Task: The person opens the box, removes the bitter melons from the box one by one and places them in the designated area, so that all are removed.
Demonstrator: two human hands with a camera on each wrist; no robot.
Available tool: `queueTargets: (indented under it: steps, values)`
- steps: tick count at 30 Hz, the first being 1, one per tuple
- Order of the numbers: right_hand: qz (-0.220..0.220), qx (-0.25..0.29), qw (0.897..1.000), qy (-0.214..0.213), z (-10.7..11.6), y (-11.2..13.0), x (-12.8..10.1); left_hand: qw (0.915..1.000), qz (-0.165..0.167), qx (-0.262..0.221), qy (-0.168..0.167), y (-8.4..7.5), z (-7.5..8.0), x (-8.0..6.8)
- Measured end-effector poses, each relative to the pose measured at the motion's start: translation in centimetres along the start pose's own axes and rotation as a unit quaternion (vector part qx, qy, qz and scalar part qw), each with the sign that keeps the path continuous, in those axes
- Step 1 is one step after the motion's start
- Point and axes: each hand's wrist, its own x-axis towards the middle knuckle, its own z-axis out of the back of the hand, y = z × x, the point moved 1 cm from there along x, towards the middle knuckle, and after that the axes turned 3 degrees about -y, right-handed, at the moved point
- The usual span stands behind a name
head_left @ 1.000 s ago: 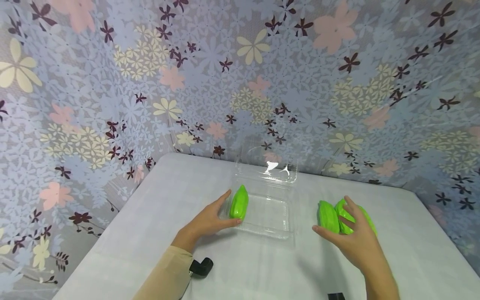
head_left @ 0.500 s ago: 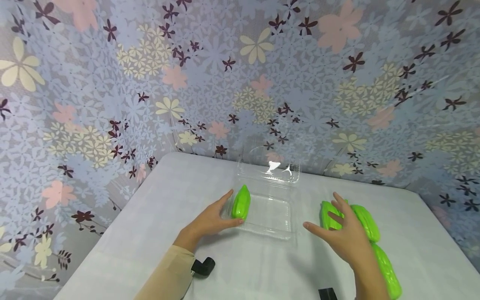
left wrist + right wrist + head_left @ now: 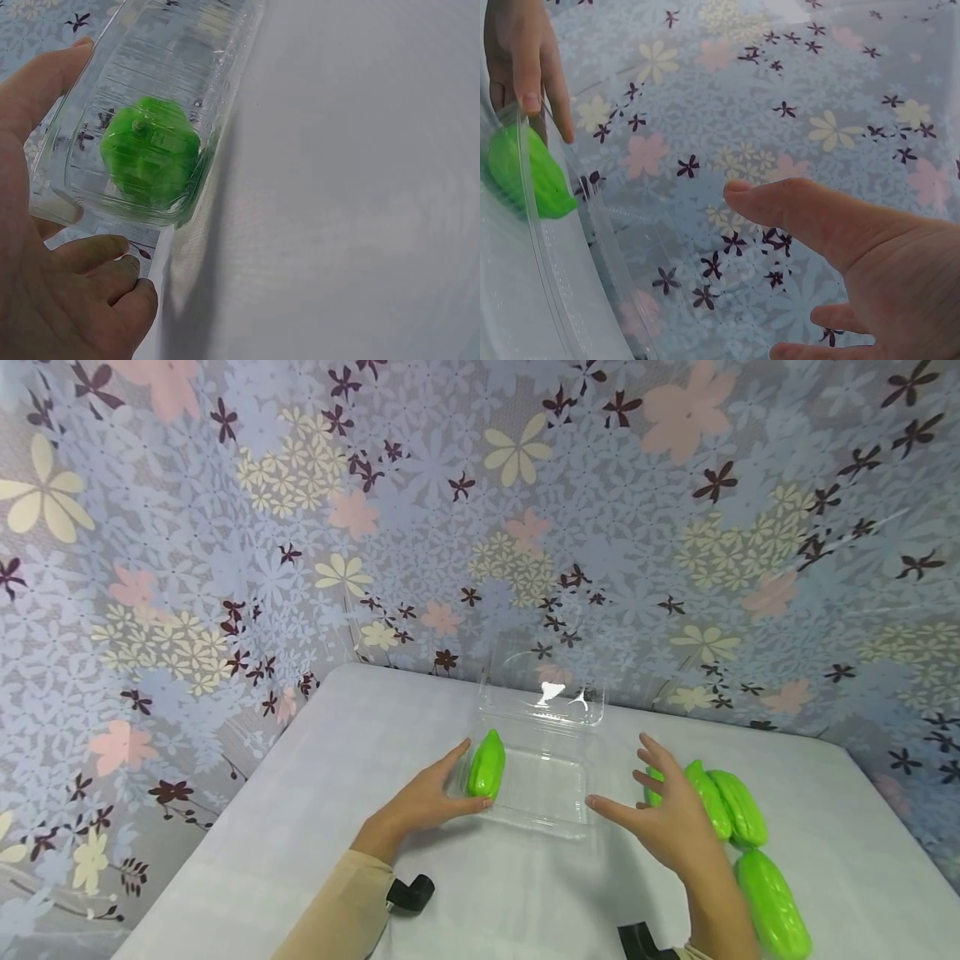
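A clear plastic box (image 3: 536,828) lies on the table, its hinged lid (image 3: 542,714) raised at the back. Inside its left end sits one bright green, ridged, pointed vegetable-like piece (image 3: 487,766); through the wall in the left wrist view the piece (image 3: 150,150) shows end-on. My left hand (image 3: 423,797) grips that end of the box, thumb at the front side and a finger at the back. Beyond the box's right end, my right hand (image 3: 671,822) holds nothing, fingers spread, thumb tip near the front right corner. In its wrist view the hand (image 3: 877,262) is likewise bare.
Several more green pieces (image 3: 742,806) lie on the table to the right, partly behind my right hand; one (image 3: 772,902) is nearer the front. A flowered curtain-like backdrop (image 3: 420,485) borders the white tabletop (image 3: 517,910) at the back and left.
My right hand has moved left from the green pieces toward the box, uncovering more of them. The left hand stays at the box, and the green piece inside keeps its place.
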Motion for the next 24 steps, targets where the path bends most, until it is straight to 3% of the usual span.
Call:
queueTargets:
  steps: [24]
  values:
    - [0.023,0.023,0.999,0.021,-3.4,1.6,1.7,1.0000,0.003,-0.003,0.000,-0.2,-0.1,-0.1]
